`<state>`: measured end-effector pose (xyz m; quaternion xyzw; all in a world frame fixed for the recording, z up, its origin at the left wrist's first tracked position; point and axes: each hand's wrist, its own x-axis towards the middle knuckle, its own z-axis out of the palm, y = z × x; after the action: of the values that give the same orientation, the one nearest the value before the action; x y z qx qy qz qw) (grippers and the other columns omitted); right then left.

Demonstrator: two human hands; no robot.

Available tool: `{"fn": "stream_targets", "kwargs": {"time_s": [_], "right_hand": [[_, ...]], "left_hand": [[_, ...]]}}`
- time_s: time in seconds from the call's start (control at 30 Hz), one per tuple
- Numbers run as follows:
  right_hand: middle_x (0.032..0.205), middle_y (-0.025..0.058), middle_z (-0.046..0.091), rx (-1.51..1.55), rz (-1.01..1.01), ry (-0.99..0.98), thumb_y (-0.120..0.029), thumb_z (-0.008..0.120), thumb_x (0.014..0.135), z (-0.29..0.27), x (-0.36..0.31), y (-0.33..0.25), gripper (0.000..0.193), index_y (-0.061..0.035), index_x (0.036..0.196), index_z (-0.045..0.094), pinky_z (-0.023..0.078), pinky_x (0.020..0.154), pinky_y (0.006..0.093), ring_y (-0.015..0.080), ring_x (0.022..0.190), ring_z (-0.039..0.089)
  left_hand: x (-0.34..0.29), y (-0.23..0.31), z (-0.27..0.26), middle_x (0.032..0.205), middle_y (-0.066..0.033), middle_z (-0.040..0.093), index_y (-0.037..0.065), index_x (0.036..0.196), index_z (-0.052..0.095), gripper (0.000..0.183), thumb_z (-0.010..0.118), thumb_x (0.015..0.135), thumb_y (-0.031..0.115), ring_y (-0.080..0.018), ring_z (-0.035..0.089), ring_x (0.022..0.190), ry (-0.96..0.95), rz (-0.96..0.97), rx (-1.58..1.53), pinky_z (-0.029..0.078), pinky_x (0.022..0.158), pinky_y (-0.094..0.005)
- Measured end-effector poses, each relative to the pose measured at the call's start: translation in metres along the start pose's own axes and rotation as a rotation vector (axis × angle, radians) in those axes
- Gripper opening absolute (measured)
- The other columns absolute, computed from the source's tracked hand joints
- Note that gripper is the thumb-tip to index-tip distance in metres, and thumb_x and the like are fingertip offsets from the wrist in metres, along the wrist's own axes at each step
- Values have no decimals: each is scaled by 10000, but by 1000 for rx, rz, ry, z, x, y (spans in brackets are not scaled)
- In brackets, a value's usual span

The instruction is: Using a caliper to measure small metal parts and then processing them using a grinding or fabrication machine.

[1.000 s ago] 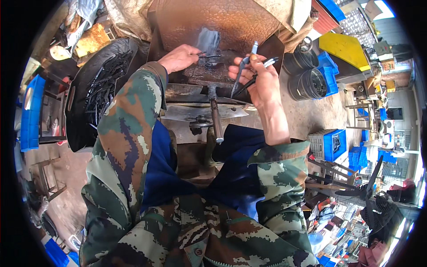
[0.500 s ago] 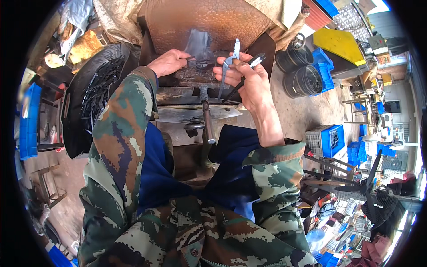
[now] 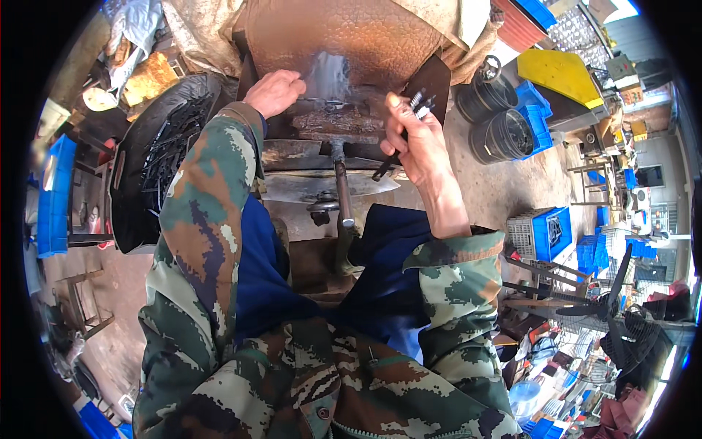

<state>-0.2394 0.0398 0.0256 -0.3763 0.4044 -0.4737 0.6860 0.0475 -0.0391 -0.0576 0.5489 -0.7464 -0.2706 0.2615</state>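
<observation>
Head view: our left hand [image 3: 274,91] rests with closed fingers on the rusty metal block [image 3: 340,121] at upper centre. Our right hand [image 3: 417,143] pinches thin metal rods [image 3: 418,101] just right of it. At left, a black tub [image 3: 157,157] holds dark rods; at upper right, black buckets [image 3: 504,132].

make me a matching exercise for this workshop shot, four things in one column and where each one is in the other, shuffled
Things:
1. left hand
2. right hand
3. black tub of dark metal pieces
4. blue crate

Places:
A. on the floor to the person's right
B. beside the left forearm, on the person's left
C. resting on the rusty machine, at its left
D. raised, holding thin metal rods

Pairs: 1-C, 2-D, 3-B, 4-A
</observation>
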Motion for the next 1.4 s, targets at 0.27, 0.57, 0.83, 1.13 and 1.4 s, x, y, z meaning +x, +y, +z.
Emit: {"fn": "stream_targets", "kwargs": {"time_s": [0.27,0.57,0.83,1.13,1.4], "right_hand": [[946,84,686,-910,-333,-215,-77,679,854,-11,-43,43,226,-34,1073,646,538,763,319,212,871,670],[1311,61,569,-1338,-605,-466,45,657,671,-11,-64,49,540,-96,1190,602,540,886,408,317,1123,597],[1284,124,602,-1010,-673,-339,60,616,811,8,-44,56,388,-34,1188,616,546,888,347,275,1169,602],[821,19,597,-531,-444,73,-121,658,917,59,27,15,203,-17,1078,592,497,439,264,99,533,569],[733,71,593,-552,-429,180,-135,639,922,82,101,-17,169,-7,1013,577,481,378,299,156,492,582]], "left_hand": [[-17,-1,-11,765,-54,598,61,908,609,287,487,948,318,-150,565,626,74,-263,-139,436,532,-315],[-4,-14,2,705,-87,541,40,824,583,331,438,927,320,-208,541,608,283,-75,-77,435,601,-349],[0,-70,13,812,-23,594,62,946,631,293,514,954,330,-167,565,790,414,-82,-525,449,806,-308],[9,-18,0,933,-85,639,33,1051,647,273,487,964,236,-196,581,870,616,-84,-487,450,832,-315],[12,-24,2,911,-92,592,12,988,611,176,485,965,133,-220,545,887,615,11,-287,416,852,-312]]}}
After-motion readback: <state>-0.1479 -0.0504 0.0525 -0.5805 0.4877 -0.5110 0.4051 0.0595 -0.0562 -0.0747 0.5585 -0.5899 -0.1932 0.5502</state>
